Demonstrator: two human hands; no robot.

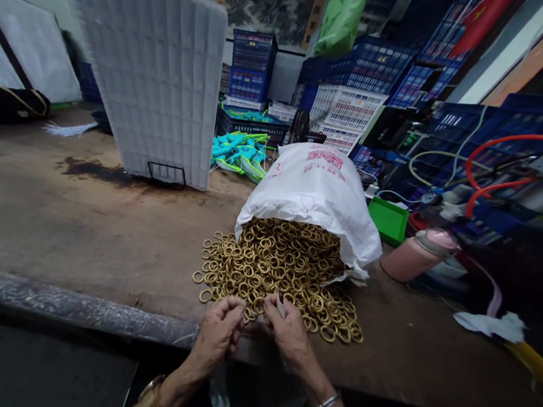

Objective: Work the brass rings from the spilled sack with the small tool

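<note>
A heap of brass-coloured rings (262,269) spills from the mouth of a white woven sack (319,183) lying on its side on the table. At the table's front edge, close to the nearest rings, my left hand (220,331) is closed with its fingers curled in; whatever it may pinch is hidden. Just beside it, my right hand (291,334) is closed around a small, flat, greyish piece (280,306) with a dark end, too small to name. Below both hands, a pale plastic bag (222,402) shows in the shadow under the edge.
A tall white padded panel (153,72) stands in a black wire holder (167,174) at left. Behind the sack lie turquoise and green plastic pieces (241,152). At right are a green tray (387,221), a pink cylinder (419,252) and red hoses (505,139). Blue crates (250,66) are stacked behind.
</note>
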